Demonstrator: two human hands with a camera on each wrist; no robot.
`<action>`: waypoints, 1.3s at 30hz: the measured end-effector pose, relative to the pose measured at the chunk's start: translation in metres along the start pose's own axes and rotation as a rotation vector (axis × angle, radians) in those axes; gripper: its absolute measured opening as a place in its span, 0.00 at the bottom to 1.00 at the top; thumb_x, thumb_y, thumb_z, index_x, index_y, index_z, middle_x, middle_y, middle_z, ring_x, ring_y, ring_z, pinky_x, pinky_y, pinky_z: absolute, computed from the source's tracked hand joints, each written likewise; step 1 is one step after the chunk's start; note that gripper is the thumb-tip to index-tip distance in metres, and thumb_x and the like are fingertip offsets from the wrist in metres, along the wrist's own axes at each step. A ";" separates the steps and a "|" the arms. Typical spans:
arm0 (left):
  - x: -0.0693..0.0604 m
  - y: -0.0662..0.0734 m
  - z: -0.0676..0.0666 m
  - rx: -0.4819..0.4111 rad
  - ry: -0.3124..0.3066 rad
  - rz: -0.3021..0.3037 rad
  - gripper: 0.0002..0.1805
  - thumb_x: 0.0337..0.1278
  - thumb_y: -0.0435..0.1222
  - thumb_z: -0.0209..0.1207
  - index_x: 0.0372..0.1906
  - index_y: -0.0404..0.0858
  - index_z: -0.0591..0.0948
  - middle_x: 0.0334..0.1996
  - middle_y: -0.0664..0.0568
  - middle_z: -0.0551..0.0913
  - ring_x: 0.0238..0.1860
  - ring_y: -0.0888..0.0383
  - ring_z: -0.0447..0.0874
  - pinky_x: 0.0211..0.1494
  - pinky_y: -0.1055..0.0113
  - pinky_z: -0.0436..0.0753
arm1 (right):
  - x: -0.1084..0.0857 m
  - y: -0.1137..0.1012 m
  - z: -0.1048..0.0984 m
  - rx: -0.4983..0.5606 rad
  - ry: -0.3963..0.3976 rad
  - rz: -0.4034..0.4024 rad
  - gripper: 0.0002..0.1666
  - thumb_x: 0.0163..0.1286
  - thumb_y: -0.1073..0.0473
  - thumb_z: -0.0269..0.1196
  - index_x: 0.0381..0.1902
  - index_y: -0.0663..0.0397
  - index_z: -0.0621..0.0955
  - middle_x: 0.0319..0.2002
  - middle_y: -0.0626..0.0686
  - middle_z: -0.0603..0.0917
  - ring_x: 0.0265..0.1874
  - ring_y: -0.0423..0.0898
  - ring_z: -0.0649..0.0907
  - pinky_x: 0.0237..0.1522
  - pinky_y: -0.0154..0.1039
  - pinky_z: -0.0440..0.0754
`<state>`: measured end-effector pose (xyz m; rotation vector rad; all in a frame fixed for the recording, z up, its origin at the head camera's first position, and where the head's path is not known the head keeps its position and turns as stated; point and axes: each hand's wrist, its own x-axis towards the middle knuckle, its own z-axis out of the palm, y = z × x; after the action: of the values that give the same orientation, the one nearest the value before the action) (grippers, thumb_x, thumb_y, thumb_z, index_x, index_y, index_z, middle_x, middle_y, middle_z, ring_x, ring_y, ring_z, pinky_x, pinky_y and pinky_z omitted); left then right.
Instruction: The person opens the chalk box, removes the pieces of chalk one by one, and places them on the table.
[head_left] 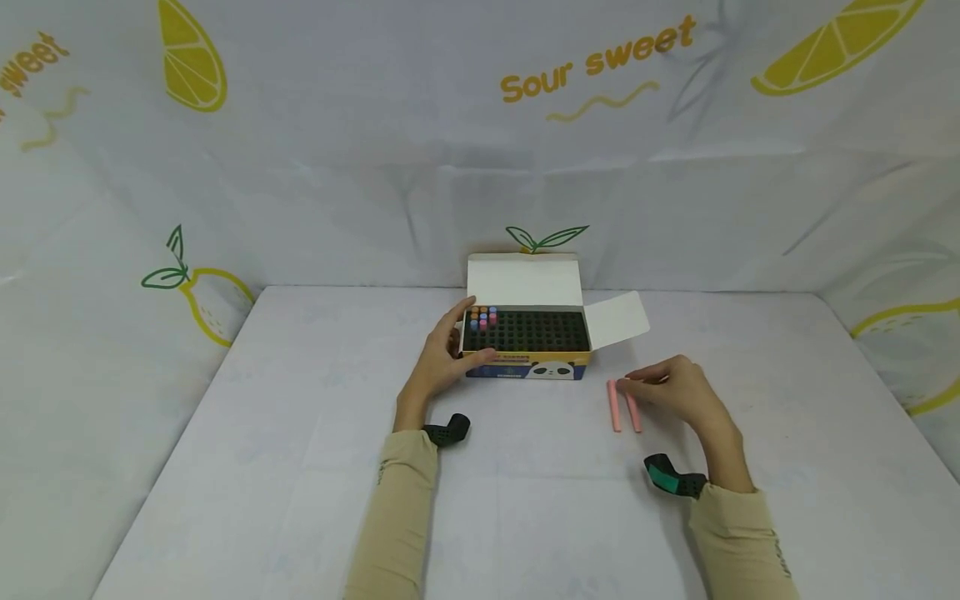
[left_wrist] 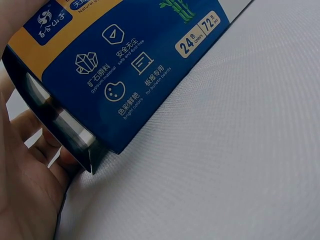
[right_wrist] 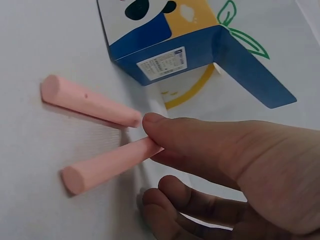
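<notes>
A chalk box point(head_left: 525, 372) with a panda on its front stands with its lid raised. Its black holed insert point(head_left: 543, 332) carries several orange, blue and pink chalk sticks point(head_left: 483, 317) at the left end. My left hand point(head_left: 438, 360) grips that end, thumb on the front face and fingers round the side. To the right of the box, my right hand point(head_left: 684, 392) pinches the far end of a pink chalk stick point(right_wrist: 110, 165) between thumb and finger. A second pink chalk stick point(right_wrist: 90, 100) lies just left of it on the table. The right hand's other fingers are loosely bent.
The white side flap point(head_left: 618, 319) of the box juts out to the right above the table. Behind the box rises a white cloth backdrop point(head_left: 337, 208) printed with lemons. A white cloth point(head_left: 525, 517) covers the table. Each wrist wears a black device point(head_left: 448, 430).
</notes>
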<state>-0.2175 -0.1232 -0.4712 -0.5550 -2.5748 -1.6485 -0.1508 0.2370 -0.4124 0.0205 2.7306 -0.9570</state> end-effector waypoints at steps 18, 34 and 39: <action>-0.002 0.001 -0.002 -0.001 0.000 -0.004 0.57 0.43 0.77 0.62 0.80 0.63 0.59 0.68 0.52 0.69 0.29 0.56 0.62 0.33 0.67 0.66 | 0.000 0.002 0.004 -0.027 0.042 0.019 0.26 0.64 0.47 0.73 0.46 0.66 0.89 0.46 0.67 0.89 0.50 0.63 0.86 0.44 0.53 0.84; 0.000 -0.001 0.000 -0.015 0.003 0.004 0.53 0.47 0.72 0.66 0.79 0.64 0.60 0.68 0.53 0.70 0.29 0.56 0.62 0.34 0.67 0.66 | 0.000 0.004 0.005 -0.046 0.072 -0.021 0.25 0.64 0.48 0.74 0.45 0.68 0.89 0.42 0.66 0.90 0.44 0.60 0.87 0.39 0.48 0.84; 0.000 -0.001 0.000 -0.010 0.001 0.006 0.53 0.48 0.71 0.66 0.79 0.63 0.60 0.68 0.52 0.69 0.28 0.57 0.62 0.33 0.68 0.66 | -0.001 0.005 0.003 -0.045 0.091 -0.014 0.27 0.67 0.46 0.71 0.48 0.66 0.88 0.46 0.68 0.89 0.46 0.60 0.86 0.40 0.49 0.84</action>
<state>-0.2176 -0.1234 -0.4721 -0.5616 -2.5625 -1.6603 -0.1489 0.2395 -0.4172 0.0385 2.8382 -0.9201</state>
